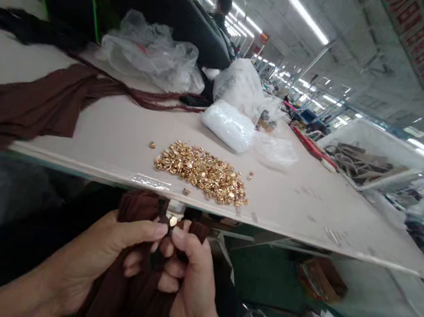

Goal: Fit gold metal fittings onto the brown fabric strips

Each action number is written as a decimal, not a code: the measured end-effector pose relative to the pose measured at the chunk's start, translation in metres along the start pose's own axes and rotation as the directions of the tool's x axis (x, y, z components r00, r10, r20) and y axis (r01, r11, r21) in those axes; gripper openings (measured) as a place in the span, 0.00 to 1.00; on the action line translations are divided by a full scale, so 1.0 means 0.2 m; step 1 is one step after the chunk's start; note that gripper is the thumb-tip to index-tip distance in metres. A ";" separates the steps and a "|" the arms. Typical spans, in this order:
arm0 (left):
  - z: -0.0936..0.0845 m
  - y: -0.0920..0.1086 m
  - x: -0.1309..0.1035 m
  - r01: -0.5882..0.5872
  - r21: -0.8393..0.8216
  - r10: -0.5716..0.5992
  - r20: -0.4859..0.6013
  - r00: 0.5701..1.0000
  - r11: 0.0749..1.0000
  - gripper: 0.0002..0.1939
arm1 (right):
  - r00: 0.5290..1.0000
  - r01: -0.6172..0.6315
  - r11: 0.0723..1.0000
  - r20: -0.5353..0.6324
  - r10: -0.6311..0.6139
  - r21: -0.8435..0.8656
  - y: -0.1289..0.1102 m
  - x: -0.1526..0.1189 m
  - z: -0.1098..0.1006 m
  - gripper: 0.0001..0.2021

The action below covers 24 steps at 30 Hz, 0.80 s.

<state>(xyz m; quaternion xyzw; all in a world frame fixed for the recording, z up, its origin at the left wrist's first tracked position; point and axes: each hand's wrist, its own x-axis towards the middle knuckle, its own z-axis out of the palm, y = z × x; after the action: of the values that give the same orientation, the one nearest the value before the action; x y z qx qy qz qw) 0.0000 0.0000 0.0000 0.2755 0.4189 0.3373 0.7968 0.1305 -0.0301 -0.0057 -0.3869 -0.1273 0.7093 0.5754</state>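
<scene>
Below the table's front edge, my left hand [114, 245] and my right hand [192, 270] meet with thumbs almost touching. Both are closed on dark brown fabric [139, 207], which hangs down between and beneath them. A small shiny gold piece [173, 221] shows just above the thumb tips; the fingers partly hide how it sits on the fabric. A whitish part behind it is too blurred to name. On the table just beyond lies a heap of small gold metal fittings [203, 173], with a few loose ones beside it.
The pale table [118, 131] carries brown fabric strips [41, 101] at left, crumpled clear plastic bags [152, 55] and a filled white bag [229, 126] behind the heap. A white bin of scraps [364, 152] stands at right. A person [221, 15] is in the background.
</scene>
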 end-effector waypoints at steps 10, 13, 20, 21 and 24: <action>0.01 0.02 0.00 -0.048 0.049 0.051 -0.044 0.998 0.998 0.16 | 1.000 0.014 1.000 0.016 -0.014 0.028 0.01 -0.01 0.00 0.16; 0.01 0.01 0.01 -0.064 0.071 0.069 -0.077 0.995 0.995 0.16 | 0.998 0.026 0.999 0.053 -0.028 0.036 0.00 -0.01 0.01 0.17; -0.01 -0.01 0.01 -0.120 0.150 0.143 -0.150 0.978 0.981 0.16 | 0.993 0.105 0.994 0.048 -0.105 0.015 0.03 -0.03 0.00 0.20; -0.01 -0.01 0.02 -0.130 0.176 0.159 -0.162 0.974 0.976 0.15 | 0.992 0.118 0.993 0.038 -0.118 0.003 0.04 -0.03 0.00 0.20; 0.00 0.00 0.02 -0.160 0.257 0.209 -0.174 0.962 0.953 0.17 | 0.988 0.156 0.987 0.017 -0.156 -0.024 0.04 -0.02 0.00 0.22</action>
<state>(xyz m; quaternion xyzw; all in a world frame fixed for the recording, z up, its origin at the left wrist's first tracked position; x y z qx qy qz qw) 0.0013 0.0045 -0.0020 0.3728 0.5067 0.3833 0.6763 0.1251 -0.0361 -0.0081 -0.3774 -0.1704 0.6635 0.6231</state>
